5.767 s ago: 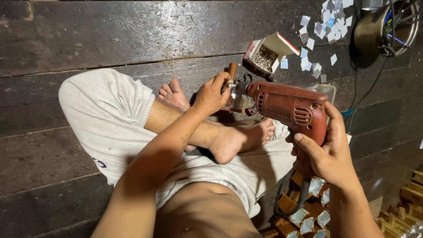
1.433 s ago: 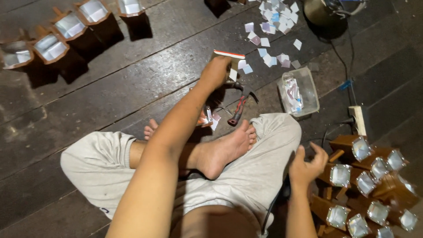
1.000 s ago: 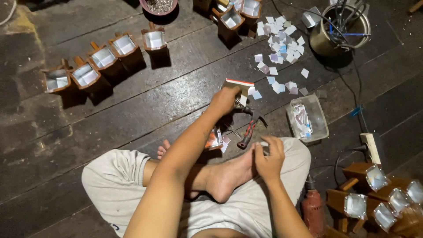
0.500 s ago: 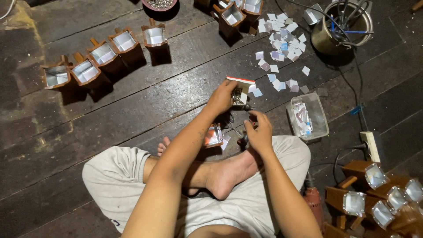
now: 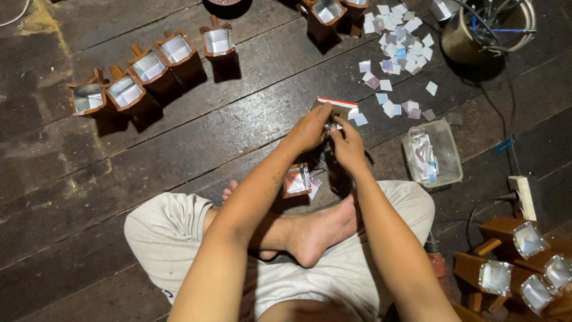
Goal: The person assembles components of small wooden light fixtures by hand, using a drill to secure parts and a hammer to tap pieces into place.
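Seen from above, a person sits cross-legged on a dark plank floor (image 5: pixel 179 149), bare feet tucked in front, both arms reaching forward. The left hand (image 5: pixel 310 126) and right hand (image 5: pixel 347 143) meet just beyond the feet, fingers curled inward and pressed close together around something small and pale between the fingertips; what it is cannot be made out. Directly behind the hands, touching the left fingertips, lies a small flat cardboard box (image 5: pixel 337 106) with a red-and-white edge. Just below the left wrist, near the toes, sits a small brown wooden box with a shiny foil lining (image 5: pixel 296 180). To the right of the hands stands a clear plastic tub (image 5: pixel 444 156) holding folded foil pieces. Farther back, scattered square scraps of silvery paper (image 5: pixel 396 56) cover the boards. At upper left, a row of foil-lined wooden boxes (image 5: pixel 152 68) stands in a curved line, well apart from the hands. At lower right, more such boxes (image 5: pixel 512 262) are piled together, and the red body of a power drill (image 5: pixel 440 269) shows beside the person's right knee. A metal bucket of tools (image 5: pixel 476 30) stands at upper right.
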